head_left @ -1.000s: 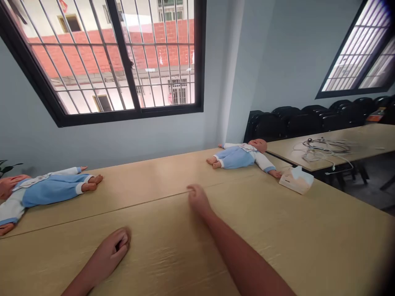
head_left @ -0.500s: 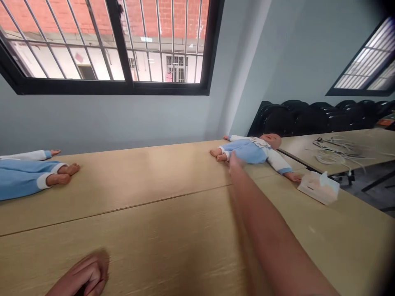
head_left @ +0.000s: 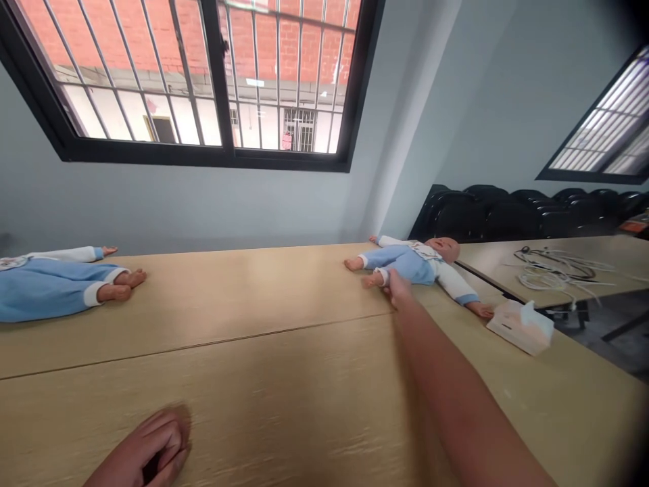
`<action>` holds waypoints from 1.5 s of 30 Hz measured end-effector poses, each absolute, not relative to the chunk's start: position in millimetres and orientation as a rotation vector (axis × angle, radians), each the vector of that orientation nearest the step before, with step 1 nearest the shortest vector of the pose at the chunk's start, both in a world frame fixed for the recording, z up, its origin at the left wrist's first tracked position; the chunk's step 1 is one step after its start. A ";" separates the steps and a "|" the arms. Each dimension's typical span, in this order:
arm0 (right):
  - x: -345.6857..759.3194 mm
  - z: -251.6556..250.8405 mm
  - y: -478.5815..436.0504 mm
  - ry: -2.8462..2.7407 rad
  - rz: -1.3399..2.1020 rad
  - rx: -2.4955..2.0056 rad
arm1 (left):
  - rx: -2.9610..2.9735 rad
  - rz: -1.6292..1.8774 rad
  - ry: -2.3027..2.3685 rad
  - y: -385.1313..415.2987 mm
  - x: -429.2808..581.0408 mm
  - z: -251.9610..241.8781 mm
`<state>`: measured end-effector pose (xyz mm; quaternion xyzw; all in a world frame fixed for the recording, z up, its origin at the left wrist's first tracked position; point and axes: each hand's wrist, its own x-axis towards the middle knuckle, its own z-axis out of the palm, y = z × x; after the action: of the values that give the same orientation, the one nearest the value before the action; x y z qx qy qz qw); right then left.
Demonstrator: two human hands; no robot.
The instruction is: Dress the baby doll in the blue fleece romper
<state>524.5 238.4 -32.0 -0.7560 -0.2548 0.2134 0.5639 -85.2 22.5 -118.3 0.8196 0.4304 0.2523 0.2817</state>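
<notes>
A baby doll [head_left: 418, 264] in light-blue trousers and a white top lies on its back at the far right of the table. My right hand [head_left: 399, 289] reaches out to it and is closed around its nearer lower leg, just above the bare foot; part of the grip is hidden behind my fingers. The doll's legs are spread apart. My left hand [head_left: 161, 443] rests near the table's front with its fingers curled into a loose fist, nothing visible inside. At the left edge lies another similarly dressed doll [head_left: 48, 287], its head out of view.
A tissue box [head_left: 522, 326] sits beside the right doll's outstretched hand. Tangled cables [head_left: 555, 270] lie on another table behind it, with black chairs [head_left: 512, 216] lined up further back. The wooden tabletop [head_left: 243, 291] has a seam running across it, and a barred window is above.
The right doll's nearer leg has moved toward me, away from its other leg, with my right hand on it. My left hand stays curled. The whole view has shifted slightly.
</notes>
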 end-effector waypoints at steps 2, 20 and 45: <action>516.3 -34.5 221.4 -0.534 0.470 -1.766 | 2.204 0.649 1.166 22.3 -81.2 -115.3; 359.7 -40.8 43.6 -0.974 0.842 -1.349 | 2.221 0.805 1.231 13.8 -64.9 -71.4; 270.5 25.9 -3.6 -1.771 0.606 -1.313 | 1.662 1.047 1.282 27.9 -106.6 -57.2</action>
<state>270.5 -3.6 25.9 -0.5225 -0.7049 0.2412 0.4146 -106.6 27.9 -57.2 0.6532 0.5037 0.4116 0.3877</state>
